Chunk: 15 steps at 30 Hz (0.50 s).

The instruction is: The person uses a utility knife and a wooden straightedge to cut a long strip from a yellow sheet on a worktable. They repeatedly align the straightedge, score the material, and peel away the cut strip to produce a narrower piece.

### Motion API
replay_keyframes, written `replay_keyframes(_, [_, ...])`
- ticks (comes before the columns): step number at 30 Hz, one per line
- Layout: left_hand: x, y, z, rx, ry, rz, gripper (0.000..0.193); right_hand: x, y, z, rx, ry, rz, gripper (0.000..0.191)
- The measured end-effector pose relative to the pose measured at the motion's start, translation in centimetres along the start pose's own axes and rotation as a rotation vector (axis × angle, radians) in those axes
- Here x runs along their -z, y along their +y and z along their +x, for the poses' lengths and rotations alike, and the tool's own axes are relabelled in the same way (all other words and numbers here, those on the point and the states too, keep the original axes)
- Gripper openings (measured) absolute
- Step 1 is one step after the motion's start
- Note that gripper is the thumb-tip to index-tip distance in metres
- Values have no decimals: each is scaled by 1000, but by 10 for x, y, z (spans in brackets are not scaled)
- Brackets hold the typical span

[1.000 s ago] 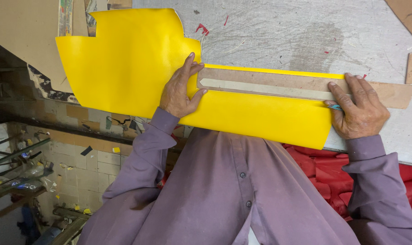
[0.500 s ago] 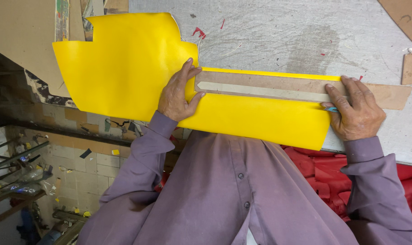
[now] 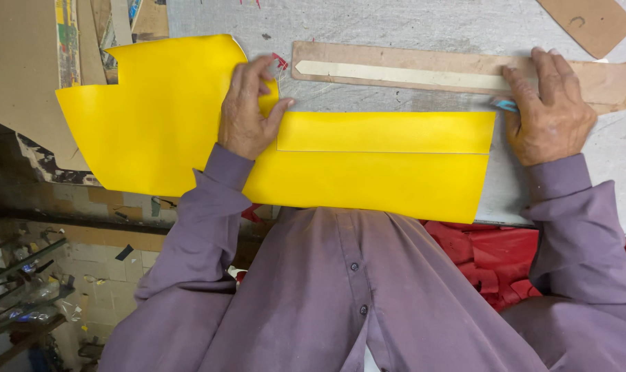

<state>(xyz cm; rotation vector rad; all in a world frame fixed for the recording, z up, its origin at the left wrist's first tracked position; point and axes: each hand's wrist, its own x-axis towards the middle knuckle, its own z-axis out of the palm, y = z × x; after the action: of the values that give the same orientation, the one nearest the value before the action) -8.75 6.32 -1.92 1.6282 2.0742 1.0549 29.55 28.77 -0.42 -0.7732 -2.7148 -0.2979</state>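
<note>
Left hand [image 3: 247, 110] flat on yellow sheet [image 3: 368, 165].

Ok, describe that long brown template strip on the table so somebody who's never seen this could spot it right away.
Start at the big yellow sheet on the grey table. Just beyond its far edge lies a long flat brown strip, with the right hand resting on its right end. Unlike the other brown cardboard pieces, it has a pale band down its middle that ends in a point.

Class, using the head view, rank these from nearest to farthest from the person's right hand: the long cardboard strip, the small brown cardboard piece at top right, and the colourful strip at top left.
1. Long cardboard strip: under the right hand.
2. Small brown cardboard piece: just above.
3. Colourful strip: far left.
</note>
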Motion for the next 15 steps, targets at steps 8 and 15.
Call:
replay_keyframes(8, [17,17,-2,211,-481,106,49,-8,-23,-30,-260,-229,489,28])
replay_keyframes(15, [14,13,6,111,-327,-3,12,-18,-8,-36,-332,-170,635,8])
